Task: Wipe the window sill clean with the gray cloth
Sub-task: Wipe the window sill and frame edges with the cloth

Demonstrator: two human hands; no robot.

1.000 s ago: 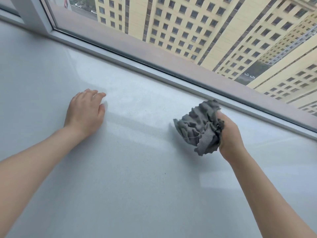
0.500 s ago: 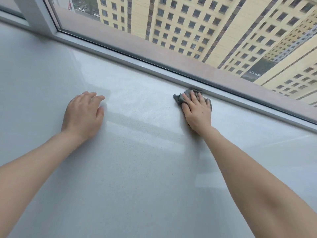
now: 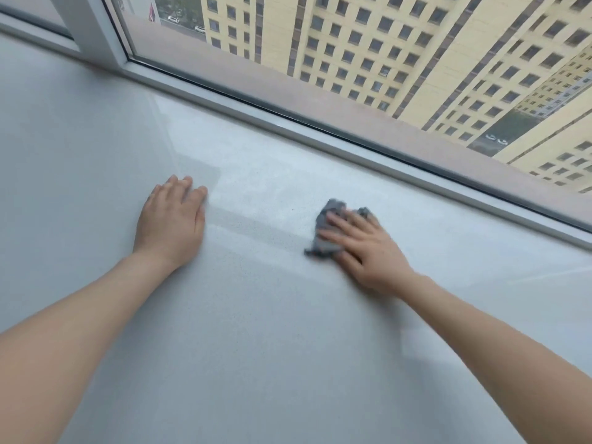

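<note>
The pale grey window sill point(image 3: 256, 331) fills most of the head view. My right hand point(image 3: 365, 248) lies flat, fingers spread, pressing the crumpled gray cloth point(image 3: 323, 225) onto the sill; most of the cloth is hidden under the palm and only its left and far edges show. My left hand point(image 3: 173, 219) rests palm down on the bare sill to the left, fingers together, holding nothing. A few dark specks dot the surface between the hands.
The white window frame point(image 3: 320, 136) runs diagonally along the far edge of the sill, with glass behind it showing tall yellow buildings. A vertical frame post point(image 3: 93, 30) stands at the far left.
My right hand brought the cloth from the air down to the sill by the frame, then slid it back toward me, away from the frame. My left hand stayed put.
</note>
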